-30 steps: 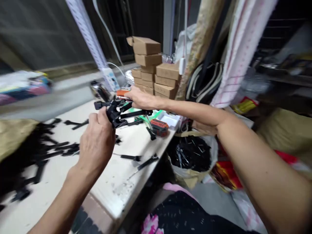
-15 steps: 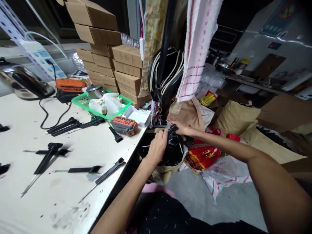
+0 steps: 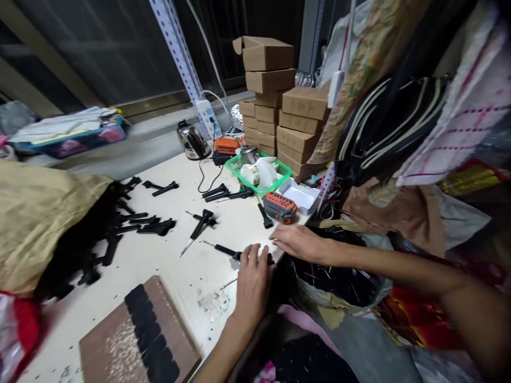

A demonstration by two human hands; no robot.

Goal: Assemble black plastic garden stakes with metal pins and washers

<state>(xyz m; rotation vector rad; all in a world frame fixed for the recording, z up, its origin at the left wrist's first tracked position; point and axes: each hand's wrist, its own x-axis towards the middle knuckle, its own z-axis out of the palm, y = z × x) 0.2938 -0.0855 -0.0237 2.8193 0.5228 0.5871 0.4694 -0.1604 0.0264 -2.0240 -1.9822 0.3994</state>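
My left hand (image 3: 252,279) lies flat at the near right edge of the white table (image 3: 167,266), fingers stretched out over a black-handled metal spike (image 3: 223,249). My right hand (image 3: 297,242) rests palm down just beyond it at the table's edge, fingers extended and holding nothing. Below my right forearm an open bag of black parts (image 3: 339,276) stands beside the table. Several more black spike pieces (image 3: 151,226) lie scattered across the tabletop.
A tan sack (image 3: 43,223) spills black parts at the left. A brown board with black pads (image 3: 139,335) lies near me. At the back stand an orange battery (image 3: 279,206), a green basket (image 3: 259,173), a kettle (image 3: 192,141) and stacked cardboard boxes (image 3: 275,101). Fabric and bags hang right.
Both hands have come up from the bag of black parts beside the table and now rest open at the table's edge. The view has swung back left over the tabletop.
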